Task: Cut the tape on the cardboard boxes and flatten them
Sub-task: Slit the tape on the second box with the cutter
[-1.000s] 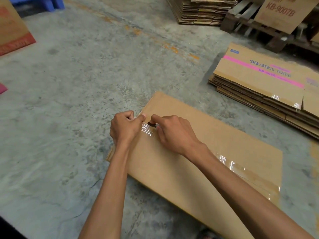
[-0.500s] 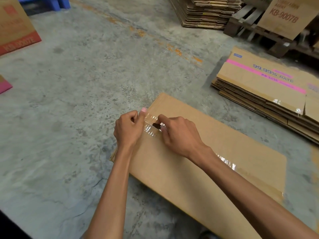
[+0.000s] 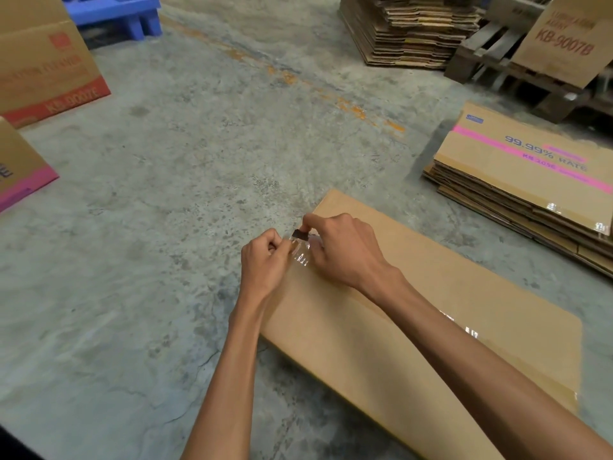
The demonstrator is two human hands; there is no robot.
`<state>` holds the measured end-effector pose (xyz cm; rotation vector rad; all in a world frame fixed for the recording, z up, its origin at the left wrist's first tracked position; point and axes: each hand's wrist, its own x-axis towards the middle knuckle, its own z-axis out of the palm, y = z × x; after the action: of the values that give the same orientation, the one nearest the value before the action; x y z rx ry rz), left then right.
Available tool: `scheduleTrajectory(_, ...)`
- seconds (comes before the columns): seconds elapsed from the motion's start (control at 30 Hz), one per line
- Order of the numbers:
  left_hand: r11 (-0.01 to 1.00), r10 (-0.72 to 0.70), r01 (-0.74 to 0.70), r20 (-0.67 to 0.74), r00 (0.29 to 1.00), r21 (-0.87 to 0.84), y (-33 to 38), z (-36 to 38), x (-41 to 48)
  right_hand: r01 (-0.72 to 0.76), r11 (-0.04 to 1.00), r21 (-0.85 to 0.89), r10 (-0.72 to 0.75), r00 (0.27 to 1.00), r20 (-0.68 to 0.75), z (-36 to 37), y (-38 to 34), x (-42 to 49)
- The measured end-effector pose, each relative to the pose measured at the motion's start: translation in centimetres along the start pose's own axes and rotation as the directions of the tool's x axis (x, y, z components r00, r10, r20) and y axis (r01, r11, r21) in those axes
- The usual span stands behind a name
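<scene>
**Both hands pinched together at the taped end of a flattened box**

A flattened cardboard box (image 3: 431, 327) lies on the concrete floor (image 3: 166, 227), running away to the right under the person's forearms. Both hands meet at its far left end, just beside that edge. The left hand (image 3: 265, 260) is curled, its thumb and fingers pinching a crinkled strip of clear tape (image 3: 301, 252) that lifts off the cardboard. The right hand (image 3: 345, 250) is touching the tape too, fingers closed on a small dark tool (image 3: 299, 234) at the tape's top; I cannot tell what the tool is. More clear tape shines further along the box near the right forearm.

A stack of flattened boxes (image 3: 530, 180) sits well apart to the right, another pile (image 3: 408, 31) beyond it beside a wooden pallet (image 3: 497, 61). Upright boxes (image 3: 43, 71) stand at left near a blue pallet (image 3: 122, 11).
</scene>
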<state>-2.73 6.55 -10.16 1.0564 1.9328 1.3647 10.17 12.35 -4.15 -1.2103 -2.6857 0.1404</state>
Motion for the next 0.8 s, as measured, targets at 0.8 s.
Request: scheduleTrajectory(0.8, 0.966, 0.111, -0.087, -0.086, 0.99, 0.243, -0.2, 0.9, -0.5, 0.274, 0.88, -0.387, -0.12, 0.918, 0.377, -5.1, 2.1, -5.7)
